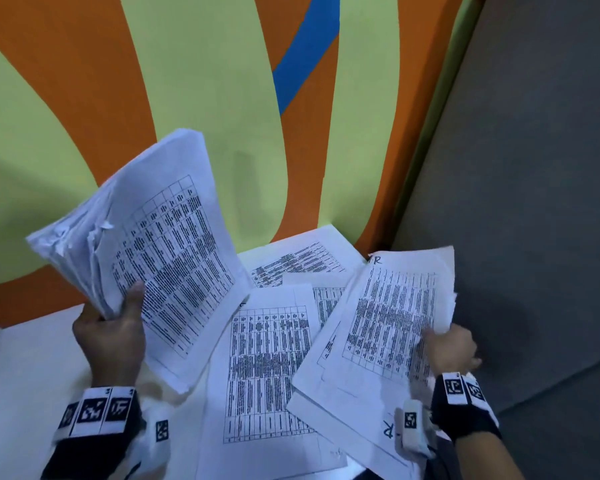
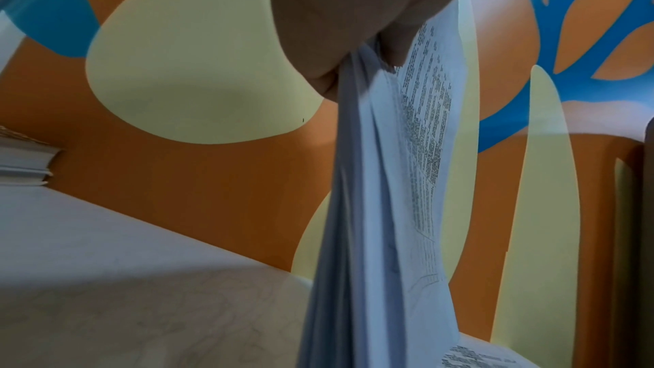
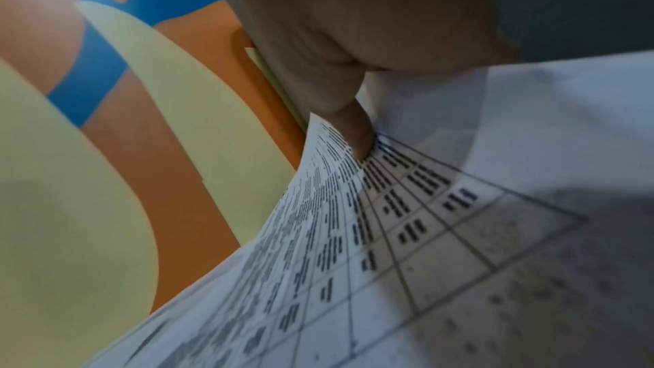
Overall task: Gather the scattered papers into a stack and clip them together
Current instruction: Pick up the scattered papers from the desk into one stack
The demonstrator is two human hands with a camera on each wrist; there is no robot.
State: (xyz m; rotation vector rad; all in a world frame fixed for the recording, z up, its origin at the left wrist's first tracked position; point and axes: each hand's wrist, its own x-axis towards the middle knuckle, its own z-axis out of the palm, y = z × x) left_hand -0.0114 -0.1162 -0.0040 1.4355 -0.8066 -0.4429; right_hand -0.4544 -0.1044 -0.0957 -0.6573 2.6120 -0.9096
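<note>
My left hand (image 1: 113, 327) grips a thick bundle of printed sheets (image 1: 160, 244), raised and tilted above the white table (image 1: 32, 368); in the left wrist view the bundle (image 2: 382, 206) hangs edge-on from the fingers. My right hand (image 1: 447, 348) pinches the right edge of a few table-printed sheets (image 1: 392, 317), lifted slightly at the table's right side; the thumb (image 3: 357, 133) presses on the top sheet (image 3: 407, 234). More loose sheets (image 1: 267, 368) lie overlapping on the table between the hands. I see no clip in any view.
An orange, green and blue painted wall (image 1: 205, 98) rises right behind the table. A grey panel (image 1: 534, 168) stands to the right. In the left wrist view a stack of books (image 2: 25, 161) sits at the table's far left.
</note>
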